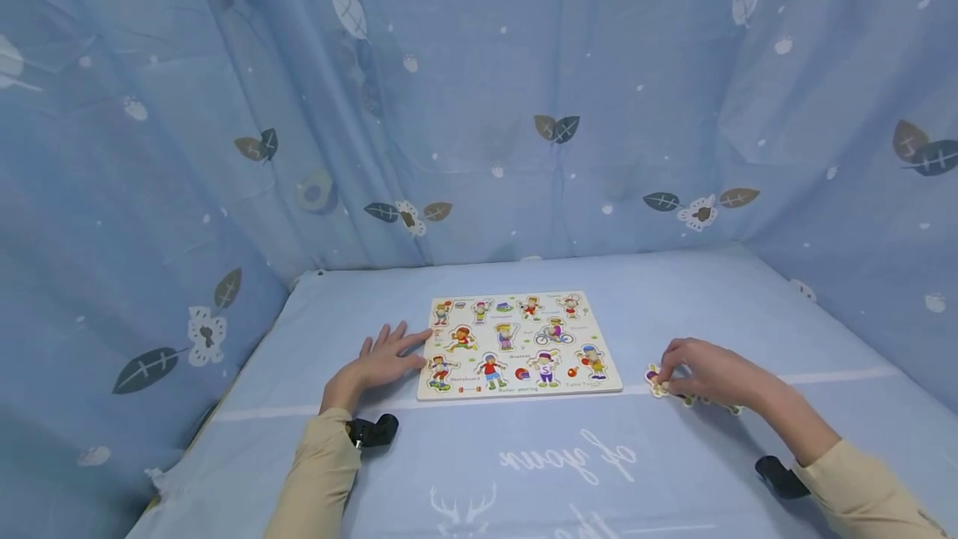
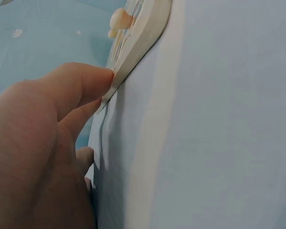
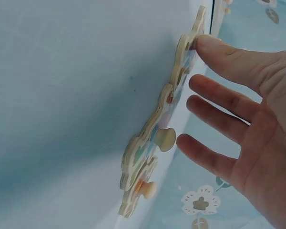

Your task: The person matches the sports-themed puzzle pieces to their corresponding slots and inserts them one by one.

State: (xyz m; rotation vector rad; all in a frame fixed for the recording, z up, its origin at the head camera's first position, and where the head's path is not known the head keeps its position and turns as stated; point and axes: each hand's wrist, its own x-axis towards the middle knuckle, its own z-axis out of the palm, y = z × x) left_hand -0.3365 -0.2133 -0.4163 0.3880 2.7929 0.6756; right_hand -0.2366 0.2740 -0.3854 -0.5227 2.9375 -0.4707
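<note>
Board: the puzzle board lies flat on the blue cloth, in the middle, right in front of the person. Most of its holes look filled with little picture pieces.
Why the board stays put: I think the left hand holds it so it will not slide.
Left hand: the left hand lies flat on the cloth, fingers straight. Its fingertips touch the board's left edge. It holds nothing.
Loose pieces: a few pieces lie on the cloth, well to the right of the board, out of their holes. Two show little round knobs for picking them up.
Right hand: the right hand is over the loose pieces. Its fingers are spread and only a bit bent. One fingertip touches the edge of a piece. It has not got hold of any yet.
</note>
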